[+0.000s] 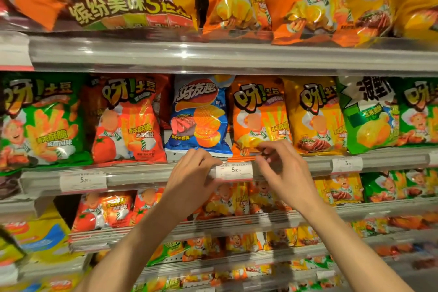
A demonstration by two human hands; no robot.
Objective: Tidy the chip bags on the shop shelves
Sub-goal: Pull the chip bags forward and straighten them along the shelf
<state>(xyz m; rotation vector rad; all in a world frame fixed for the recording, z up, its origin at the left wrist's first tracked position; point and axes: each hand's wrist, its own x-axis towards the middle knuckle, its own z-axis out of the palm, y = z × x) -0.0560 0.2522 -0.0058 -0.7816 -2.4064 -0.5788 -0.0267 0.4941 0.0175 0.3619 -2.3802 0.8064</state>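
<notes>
— Shop aisle, tiers of shelving, chip bags crowding every level. Which bag first?

— Orange bag (258, 111), middle shelf, centre of view. Stands upright, long axis vertical, lower edge right at the front lip.

— And the hands?

— Right hand (282, 168) closest: comes up from below, fingertips curled over that lower edge, thumb beneath. Reads as a pinch on the bag's bottom seam, though blurred there. Bag straight above and just beyond the knuckles, so any nudge goes up and back.

— Left one?

— Left hand (192, 175) just to the left, at the shelf rail (147, 173), right under the blue bag (201, 114). Fingers bent, tips against the top of the price label (233, 170). Cannot tell whether gripping the rail, the blue bag's bottom edge, or nothing at all.

— Blue bag out of place?

— Probably: different brand, leaning a little to the right, standing between the red bag (128, 121) on its left and the orange one on its right. A gap of bare shelf under it.

— Further out?

— Yellow bag (315, 114) touching the orange one on the right, green bags beyond at both ends. Bigger packs on the upper shelf (166, 54), cut off at the top. Lower shelves (331, 213) partly behind both forearms, far rows too soft to read. Depth of stock behind the front bags hidden.
</notes>
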